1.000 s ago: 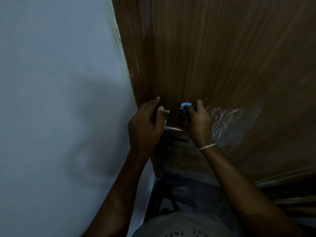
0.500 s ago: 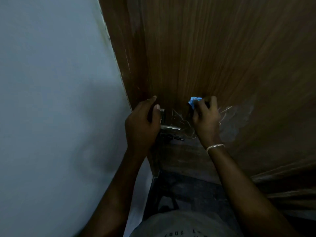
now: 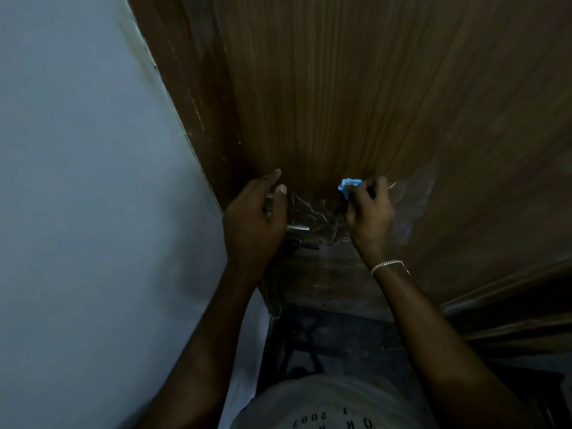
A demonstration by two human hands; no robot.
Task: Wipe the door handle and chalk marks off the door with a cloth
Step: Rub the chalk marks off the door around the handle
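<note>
From the head view I see a brown wood-grain door filling the far right, a pale wall on the left, and dark floor near me. My left hand is wrapped around the metal door handle, whose lever points right, lying horizontal. My right hand is clamped on a crumpled blue cloth, pressed to the door. White chalk marks scribble between the hands, with a smeared patch further right.
</note>
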